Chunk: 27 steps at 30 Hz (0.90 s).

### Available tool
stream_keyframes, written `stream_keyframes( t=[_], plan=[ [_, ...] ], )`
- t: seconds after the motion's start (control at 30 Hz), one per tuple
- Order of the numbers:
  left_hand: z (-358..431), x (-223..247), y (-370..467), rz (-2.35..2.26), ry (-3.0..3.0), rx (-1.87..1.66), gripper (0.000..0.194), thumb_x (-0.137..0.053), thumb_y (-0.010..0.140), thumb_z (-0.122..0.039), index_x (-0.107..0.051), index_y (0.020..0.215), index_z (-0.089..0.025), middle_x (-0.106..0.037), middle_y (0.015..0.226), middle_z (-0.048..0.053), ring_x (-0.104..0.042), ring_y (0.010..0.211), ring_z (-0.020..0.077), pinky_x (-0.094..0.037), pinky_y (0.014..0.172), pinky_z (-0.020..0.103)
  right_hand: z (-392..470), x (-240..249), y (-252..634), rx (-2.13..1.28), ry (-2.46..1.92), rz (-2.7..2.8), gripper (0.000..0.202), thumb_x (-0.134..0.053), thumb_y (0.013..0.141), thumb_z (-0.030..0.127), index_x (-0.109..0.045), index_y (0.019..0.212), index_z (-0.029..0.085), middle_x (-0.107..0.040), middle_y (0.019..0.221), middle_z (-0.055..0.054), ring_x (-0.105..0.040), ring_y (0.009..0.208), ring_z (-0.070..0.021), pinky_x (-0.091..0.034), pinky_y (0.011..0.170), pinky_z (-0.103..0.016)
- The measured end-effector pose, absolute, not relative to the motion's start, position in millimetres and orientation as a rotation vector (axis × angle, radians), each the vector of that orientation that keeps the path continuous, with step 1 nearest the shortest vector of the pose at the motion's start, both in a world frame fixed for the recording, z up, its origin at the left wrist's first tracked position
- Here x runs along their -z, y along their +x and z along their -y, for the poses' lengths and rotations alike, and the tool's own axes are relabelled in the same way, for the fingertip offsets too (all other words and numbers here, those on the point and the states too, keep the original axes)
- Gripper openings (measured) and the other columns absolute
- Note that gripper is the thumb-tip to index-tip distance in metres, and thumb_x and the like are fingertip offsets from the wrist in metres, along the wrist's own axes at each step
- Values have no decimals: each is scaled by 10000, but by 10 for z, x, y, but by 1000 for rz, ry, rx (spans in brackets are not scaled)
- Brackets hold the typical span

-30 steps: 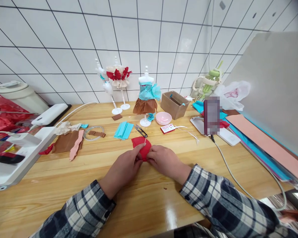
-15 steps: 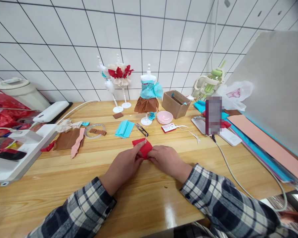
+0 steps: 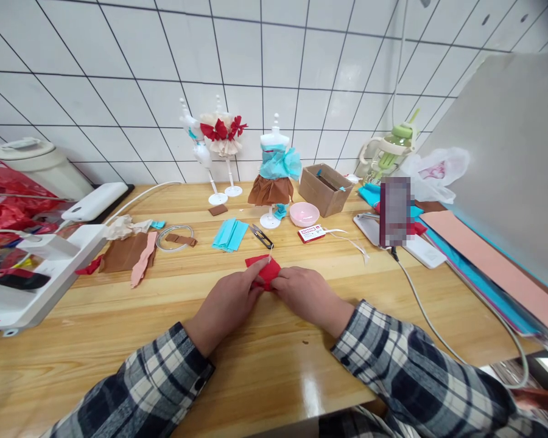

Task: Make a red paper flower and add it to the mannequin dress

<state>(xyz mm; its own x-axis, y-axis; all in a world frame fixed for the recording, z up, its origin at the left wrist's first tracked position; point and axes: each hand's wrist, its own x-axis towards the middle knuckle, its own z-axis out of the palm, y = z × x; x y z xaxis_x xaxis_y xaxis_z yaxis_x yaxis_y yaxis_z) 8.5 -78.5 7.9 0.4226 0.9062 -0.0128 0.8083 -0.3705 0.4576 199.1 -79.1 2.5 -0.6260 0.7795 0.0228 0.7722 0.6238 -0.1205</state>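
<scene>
A small piece of red crepe-like material [image 3: 270,271] lies between my hands on the wooden table. My left hand [image 3: 231,302] pinches its left side, with the thumb hidden in part. From the right, my right hand [image 3: 308,296] grips the other edge with curled fingers. Just beyond the red piece are black thread snips [image 3: 262,236], with a pale cord end by their tip. A folded light-blue piece [image 3: 230,235] lies to their left. Behind stands a mini dress form [image 3: 273,170] in a blue top and brown skirt.
Two more dress forms [image 3: 218,198] stand by the tiled wall. A cardboard box [image 3: 326,190], pink bowl [image 3: 304,214] and red-white tag [image 3: 311,233] sit right of centre. A phone on a stand [image 3: 394,213] is farther right, its cable [image 3: 422,310] crossing the table. A power strip [image 3: 50,286] is left.
The view has shifted very slightly. Both hands keep their hold on the red piece, with hardly any visible movement.
</scene>
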Motion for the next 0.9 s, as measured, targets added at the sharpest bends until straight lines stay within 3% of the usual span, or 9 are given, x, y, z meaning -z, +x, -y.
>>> stream_keyframes(
  t=[0.3, 0.53, 0.9],
  plan=[
    [762, -83, 96, -1432, 2378, -372, 443, -479, 872, -259, -470, 1313, -216, -674, 1076, 98, -619, 967, 240, -447, 842, 346, 840, -63, 1998, -97, -1332, 2780, 217, -398, 930, 232, -608, 985, 217, -649, 887, -51, -590, 790, -192, -412, 630, -281],
    [754, -99, 121, -1393, 2437, -395, 422, -493, 856, -195, -497, 1276, -236, -683, 1101, 45, -613, 954, 229, -428, 875, 352, 811, -59, 1984, -176, -1386, 2741, 204, -423, 929, 247, -622, 932, 204, -653, 909, -51, -595, 830, -178, -415, 679, -267],
    [741, -91, 102, -1367, 2509, -394, 373, -492, 878, -226, -522, 1249, -239, -701, 1018, 52, -620, 864, 220, -432, 799, 349, 817, -61, 2002, -148, -1388, 2721, 179, -414, 930, 256, -587, 928, 209, -656, 870, -32, -600, 766, -167, -385, 616, -260]
  ],
)
